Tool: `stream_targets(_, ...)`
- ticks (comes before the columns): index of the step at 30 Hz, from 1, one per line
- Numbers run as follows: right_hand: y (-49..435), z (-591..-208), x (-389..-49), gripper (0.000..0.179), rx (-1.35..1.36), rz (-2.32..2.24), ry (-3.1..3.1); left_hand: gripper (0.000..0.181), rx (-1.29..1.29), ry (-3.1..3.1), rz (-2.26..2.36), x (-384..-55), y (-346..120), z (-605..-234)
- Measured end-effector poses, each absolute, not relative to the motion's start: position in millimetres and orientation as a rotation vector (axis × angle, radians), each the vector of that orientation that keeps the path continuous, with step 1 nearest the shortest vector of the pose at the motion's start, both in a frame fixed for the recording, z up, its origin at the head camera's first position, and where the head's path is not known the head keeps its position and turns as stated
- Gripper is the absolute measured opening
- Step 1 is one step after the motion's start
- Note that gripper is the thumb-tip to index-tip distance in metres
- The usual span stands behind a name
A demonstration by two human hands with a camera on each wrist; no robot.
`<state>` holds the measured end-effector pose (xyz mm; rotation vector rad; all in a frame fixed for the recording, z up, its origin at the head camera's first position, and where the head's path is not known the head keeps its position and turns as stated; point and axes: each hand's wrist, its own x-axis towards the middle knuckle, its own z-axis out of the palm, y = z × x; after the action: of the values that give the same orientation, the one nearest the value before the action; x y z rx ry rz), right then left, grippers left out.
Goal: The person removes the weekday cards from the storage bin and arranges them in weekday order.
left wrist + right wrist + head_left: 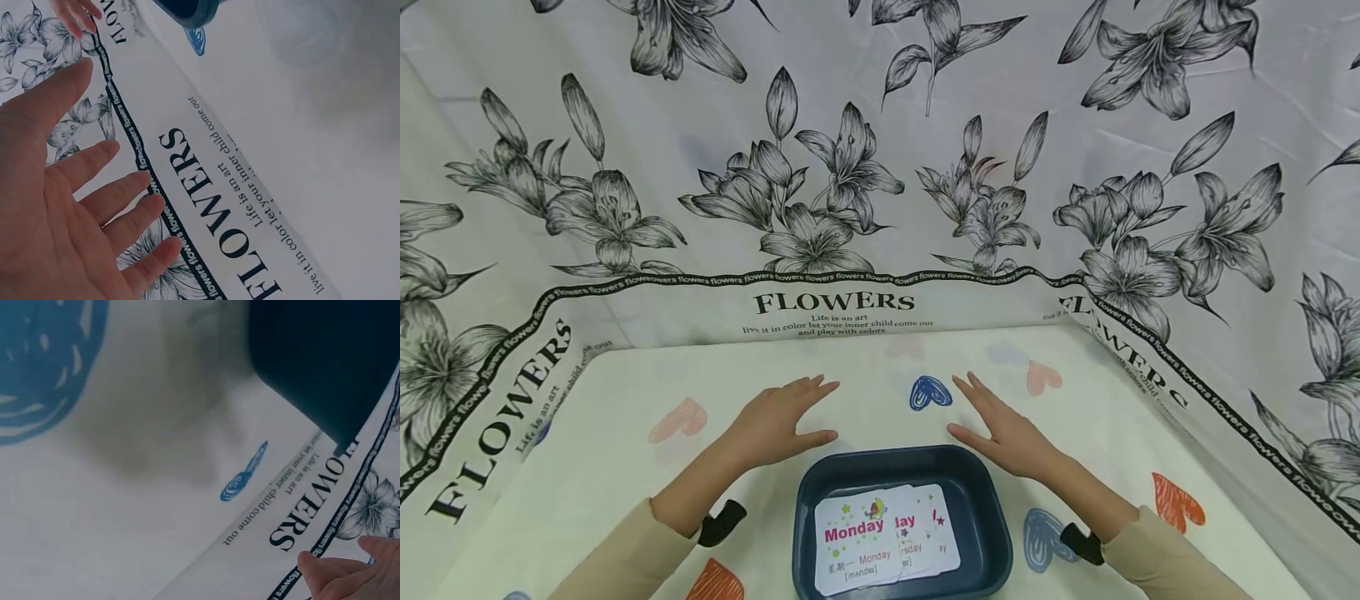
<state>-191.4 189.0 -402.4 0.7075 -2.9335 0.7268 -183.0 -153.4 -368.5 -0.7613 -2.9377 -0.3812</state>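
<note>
A dark blue tray (992, 533) stands at the front middle of the table in the head view. Inside it lies an overlapping pile of white cards (880, 537), the top one printed "Monday" with Chinese text and phonetics below. My left hand (782, 423) hovers past the tray's far left corner, fingers extended and thumb apart, holding nothing. Beyond the far right corner my right hand (1006, 429) is likewise spread, with nothing in it. The left wrist view shows the left palm (56, 219) with its fingers spread. Only part of the right hand (350, 575) shows in the right wrist view.
The tablecloth (602, 467) is white with printed hearts, such as a blue heart (931, 393) between the hands and an orange heart (1178, 502) at the right. A flower-printed curtain (850, 217) rises behind the table and along both sides. Each wrist wears a black band (722, 523).
</note>
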Motion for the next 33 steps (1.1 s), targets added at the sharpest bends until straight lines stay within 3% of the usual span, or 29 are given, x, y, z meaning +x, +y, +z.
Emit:
stream_targets(13, 196.7, -425.2, -164.3, 0.062, 0.662, 0.973, -2.966, 0.055, -0.854, -2.905, -0.44, -146.1, -119.6, -367.5)
stream_targets(33, 203.7, -426.5, -141.9, 0.056, 0.524, 1.416, -3.026, 0.051, -0.993, -2.982, -0.341, -138.7, -101.7, -362.6)
